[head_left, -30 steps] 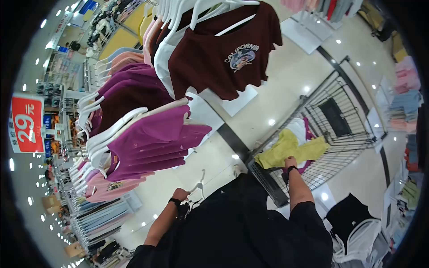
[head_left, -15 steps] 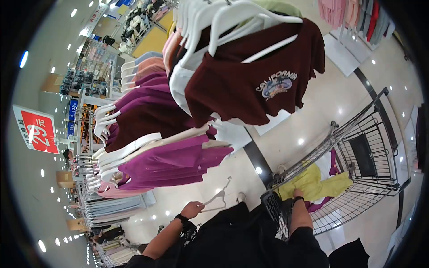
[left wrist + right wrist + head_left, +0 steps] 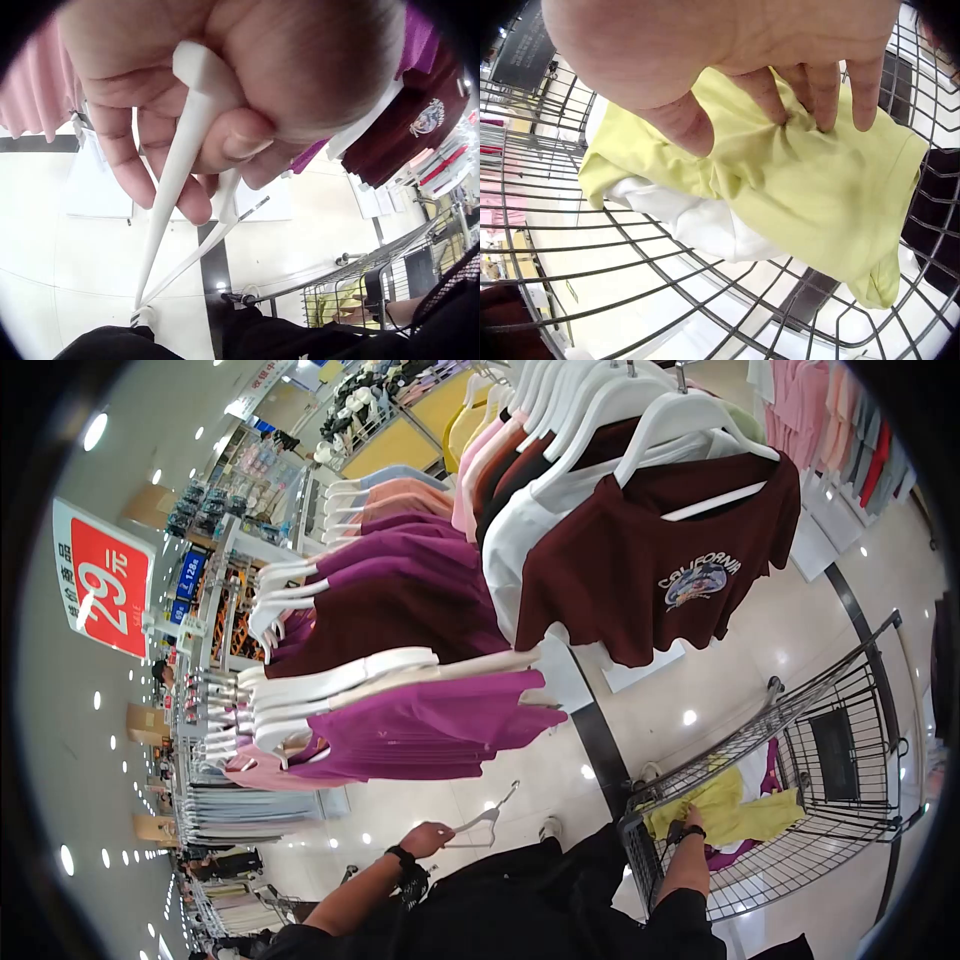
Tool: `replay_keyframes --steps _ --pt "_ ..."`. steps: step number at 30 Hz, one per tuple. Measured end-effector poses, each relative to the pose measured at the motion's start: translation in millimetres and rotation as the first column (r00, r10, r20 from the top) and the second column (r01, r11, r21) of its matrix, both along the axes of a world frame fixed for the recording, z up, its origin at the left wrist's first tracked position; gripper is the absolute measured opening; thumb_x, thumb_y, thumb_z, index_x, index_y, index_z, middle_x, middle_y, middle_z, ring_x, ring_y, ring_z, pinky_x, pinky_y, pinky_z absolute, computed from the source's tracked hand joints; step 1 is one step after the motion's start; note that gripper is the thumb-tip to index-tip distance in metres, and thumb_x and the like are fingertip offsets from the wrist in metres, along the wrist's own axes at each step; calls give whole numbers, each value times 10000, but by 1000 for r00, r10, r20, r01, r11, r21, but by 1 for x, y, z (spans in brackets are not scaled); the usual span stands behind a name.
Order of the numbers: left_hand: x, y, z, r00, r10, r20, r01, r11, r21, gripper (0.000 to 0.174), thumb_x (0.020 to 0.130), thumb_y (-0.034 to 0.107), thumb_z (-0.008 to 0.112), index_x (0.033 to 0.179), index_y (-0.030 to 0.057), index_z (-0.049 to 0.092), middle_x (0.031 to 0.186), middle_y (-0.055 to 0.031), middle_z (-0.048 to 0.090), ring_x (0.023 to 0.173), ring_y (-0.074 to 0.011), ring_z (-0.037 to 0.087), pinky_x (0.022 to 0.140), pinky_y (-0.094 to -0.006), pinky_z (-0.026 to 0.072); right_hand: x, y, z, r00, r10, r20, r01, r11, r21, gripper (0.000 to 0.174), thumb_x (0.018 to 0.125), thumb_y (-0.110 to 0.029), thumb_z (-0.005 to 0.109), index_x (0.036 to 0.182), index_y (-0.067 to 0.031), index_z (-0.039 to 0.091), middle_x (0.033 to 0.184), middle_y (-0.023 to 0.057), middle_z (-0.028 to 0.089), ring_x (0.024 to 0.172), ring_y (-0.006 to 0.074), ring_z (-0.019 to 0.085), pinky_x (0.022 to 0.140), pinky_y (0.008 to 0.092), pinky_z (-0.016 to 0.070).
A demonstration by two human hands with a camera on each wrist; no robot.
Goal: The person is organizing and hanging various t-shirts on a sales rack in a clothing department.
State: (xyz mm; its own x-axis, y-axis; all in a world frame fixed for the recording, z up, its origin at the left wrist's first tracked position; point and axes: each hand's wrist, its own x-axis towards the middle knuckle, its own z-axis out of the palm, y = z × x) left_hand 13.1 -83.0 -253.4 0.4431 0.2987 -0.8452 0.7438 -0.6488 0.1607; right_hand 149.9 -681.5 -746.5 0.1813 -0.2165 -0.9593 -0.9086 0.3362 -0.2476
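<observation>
A bare white clothes hanger extends from my left hand, low in front of the body. In the left wrist view its white bar crosses the palm, held between thumb and curled fingers. My right hand is inside the shopping cart, its fingertips pressing on a yellow-green garment. The thumb lies apart from the other fingers, along the cloth. Under that garment are a white one and a purple one, both partly hidden.
A maroon shirt printed CALIFORNIA hangs at the front of a rack of white hangers. Purple tops hang lower to the left, by a red price sign. Pink and grey clothes hang at the back right.
The left hand has moved outward from the body with the hanger. My right hand stays on the yellow-green garment. The head view has shifted, so racks and cart appear further right and lower.
</observation>
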Motion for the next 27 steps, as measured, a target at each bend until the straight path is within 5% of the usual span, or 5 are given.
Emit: replay_keyframes --steps 5,8,11,14,27 --pt "6 1 -1 1000 -23 -13 24 1000 17 437 1014 417 593 1198 43 724 959 -169 767 873 -257 754 847 -379 568 -9 -11 -19 295 936 -192 -914 218 -341 388 915 -223 698 1261 -50 675 1066 150 710 920 321 667 803 449 546" --pt "6 -2 -12 1000 -23 2 23 1000 -11 424 1025 416 583 1216 65 725 936 -155 771 858 -246 754 847 -373 568 -9 -1 10 913 -318 -255 315 948 -54 395 922 -188 681 1285 -35 654 1044 160 715 916 303 674 809 429 551" --pt "10 -7 -14 999 -43 4 43 998 -45 431 1026 417 576 1225 61 714 969 -169 766 886 -247 756 853 -378 568 -19 1 -6 936 -342 -87 337 939 -69 388 995 -340 603 1105 20 694 1012 166 688 772 297 646 691 442 537" --pt "18 -16 -12 999 -34 -15 33 998 -55 444 1025 421 573 1231 50 705 995 -182 762 908 -254 757 861 -383 567 -31 -16 -46 866 459 198 -419 883 -212 469 951 -289 663 1247 73 635 1032 131 671 848 276 628 752 411 512" --pt "-9 -24 -24 1000 -6 -11 5 999 -51 471 1023 432 580 1250 36 693 996 -163 766 929 -253 753 878 -387 564 14 5 -5 477 859 -186 -874 439 -209 545 989 -472 531 1218 -4 690 1276 189 693 1146 347 651 942 428 509"
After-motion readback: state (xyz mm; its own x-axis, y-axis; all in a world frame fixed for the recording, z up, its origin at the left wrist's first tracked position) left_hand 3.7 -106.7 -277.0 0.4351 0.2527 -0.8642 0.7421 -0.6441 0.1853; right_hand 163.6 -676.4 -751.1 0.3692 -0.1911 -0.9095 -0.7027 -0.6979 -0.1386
